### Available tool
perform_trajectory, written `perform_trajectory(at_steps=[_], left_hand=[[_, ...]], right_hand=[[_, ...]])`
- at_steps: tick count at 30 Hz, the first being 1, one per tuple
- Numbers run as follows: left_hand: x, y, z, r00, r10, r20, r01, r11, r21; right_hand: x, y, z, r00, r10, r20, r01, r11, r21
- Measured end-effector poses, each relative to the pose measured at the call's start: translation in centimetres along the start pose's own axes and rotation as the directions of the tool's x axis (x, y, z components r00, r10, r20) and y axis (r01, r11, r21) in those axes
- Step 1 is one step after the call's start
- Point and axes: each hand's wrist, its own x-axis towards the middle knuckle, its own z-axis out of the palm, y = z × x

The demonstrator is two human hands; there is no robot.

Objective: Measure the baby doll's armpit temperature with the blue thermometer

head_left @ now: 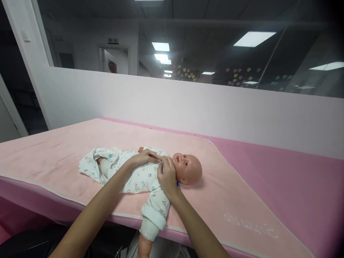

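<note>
A baby doll [189, 168] lies on its back, its bald head to the right. It wears a white baby outfit [141, 179] printed with small figures and green dots. My left hand [146, 157] rests on the doll's chest, fingertips pinching the cloth near the neckline. Right beside it, my right hand [167, 172] has its fingers curled on the same fabric below the chin. The fingertips of both hands meet there; a fastener, if any, is too small to make out. One doll arm with a rolled sleeve [154, 215] hangs over the near edge.
Under the doll, a pale pink blanket [67, 136] covers a darker pink padded table [268, 172]. A low white wall [188, 107] with a window above runs along the far side. A person [112, 67] shows in the doorway behind the glass.
</note>
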Motion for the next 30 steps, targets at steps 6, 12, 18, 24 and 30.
perform_trajectory(at_steps=[6,12,18,24,30], left_hand=[[-0.1,0.1,0.1,1.000,0.007,0.006,-0.007,1.000,-0.013],[-0.1,0.2,0.3,1.000,-0.007,0.002,0.007,0.997,-0.072],[-0.1,0.2,0.5,0.999,0.013,0.052,-0.007,0.994,-0.112],[-1.6,1.4,-1.2,0.992,-0.010,0.124,0.013,1.000,-0.027],[-3.7,1.2,-4.4,0.983,-0.048,0.178,0.022,0.989,0.149]], right_hand=[[0.1,0.0,0.1,0.999,0.009,-0.036,-0.007,0.999,0.053],[0.1,0.3,0.2,0.999,0.033,-0.039,-0.030,0.998,0.054],[0.0,0.4,0.3,0.997,0.020,-0.070,-0.017,0.999,0.036],[-0.1,0.1,0.2,0.987,-0.026,-0.156,0.031,0.999,0.035],[-0.1,-0.1,0.3,0.979,-0.084,-0.185,0.087,0.996,0.006]])
